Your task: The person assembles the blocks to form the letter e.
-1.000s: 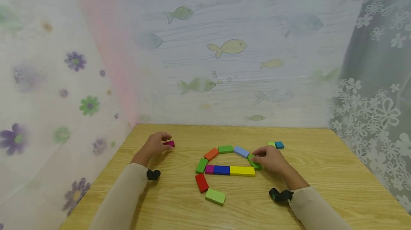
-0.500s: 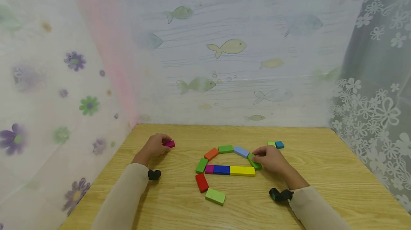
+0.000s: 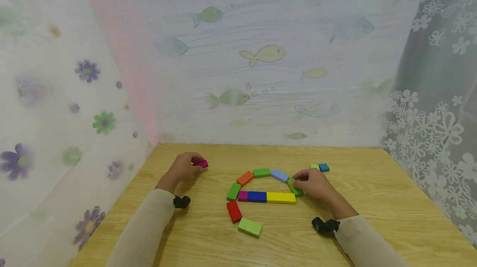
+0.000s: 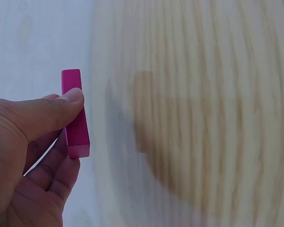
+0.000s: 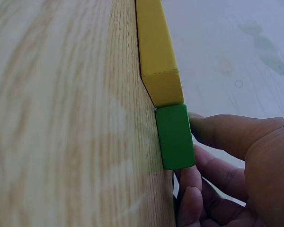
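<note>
A magenta block (image 4: 76, 130) is pinched between the thumb and fingers of my left hand (image 3: 184, 166), at the back left. In the left wrist view it is raised off the table, with a shadow on the wood. My right hand (image 3: 316, 185) grips a green block (image 5: 175, 137) at the right end of an arc of blocks, its thumb and fingers on either side. That green block lies on the table against the end of a yellow block (image 3: 281, 198). A blue block (image 3: 257, 197) and a small magenta block (image 3: 243, 196) continue the straight row leftward.
The arc holds a light blue block (image 3: 280, 175), a green one, an orange block (image 3: 245, 179) and another green one. A red block (image 3: 234, 211) and a lime block (image 3: 250, 227) curve below. Behind my right hand sit a teal block (image 3: 324, 167) and a small lime one.
My left hand has moved slightly right and away from me with the magenta block. My right hand stays on the green block, and the laid blocks have not shifted.
</note>
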Motion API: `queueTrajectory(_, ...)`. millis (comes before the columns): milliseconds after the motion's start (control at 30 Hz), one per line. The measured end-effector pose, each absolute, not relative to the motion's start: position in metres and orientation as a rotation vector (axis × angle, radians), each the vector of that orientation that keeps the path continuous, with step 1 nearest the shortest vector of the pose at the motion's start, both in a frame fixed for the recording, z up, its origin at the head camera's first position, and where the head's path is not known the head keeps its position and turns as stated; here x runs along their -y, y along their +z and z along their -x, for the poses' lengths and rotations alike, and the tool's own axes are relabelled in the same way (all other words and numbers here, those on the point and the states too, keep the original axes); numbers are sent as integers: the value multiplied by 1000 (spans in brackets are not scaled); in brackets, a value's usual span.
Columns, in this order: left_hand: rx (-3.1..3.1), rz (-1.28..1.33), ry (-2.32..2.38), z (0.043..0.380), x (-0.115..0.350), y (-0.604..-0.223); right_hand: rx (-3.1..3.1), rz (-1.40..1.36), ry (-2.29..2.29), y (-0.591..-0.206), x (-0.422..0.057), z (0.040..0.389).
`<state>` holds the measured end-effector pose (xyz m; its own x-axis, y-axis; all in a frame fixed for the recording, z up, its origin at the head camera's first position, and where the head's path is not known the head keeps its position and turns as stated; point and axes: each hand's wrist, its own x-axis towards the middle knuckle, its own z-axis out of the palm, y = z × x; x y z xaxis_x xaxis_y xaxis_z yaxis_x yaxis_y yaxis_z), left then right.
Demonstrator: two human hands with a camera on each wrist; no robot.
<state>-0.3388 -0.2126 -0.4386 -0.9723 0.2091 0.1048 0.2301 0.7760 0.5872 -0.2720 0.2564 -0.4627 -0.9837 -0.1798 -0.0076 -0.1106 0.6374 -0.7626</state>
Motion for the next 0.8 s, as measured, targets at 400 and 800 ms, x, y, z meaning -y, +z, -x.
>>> queueTrajectory(400,2856,486,-987,329,184,-426,-2772,248,-1280,-464,-257,274)
queueTrajectory(800,2756,544,-1074,307,152,-415,-2771,225,-1278,-467,-258,277)
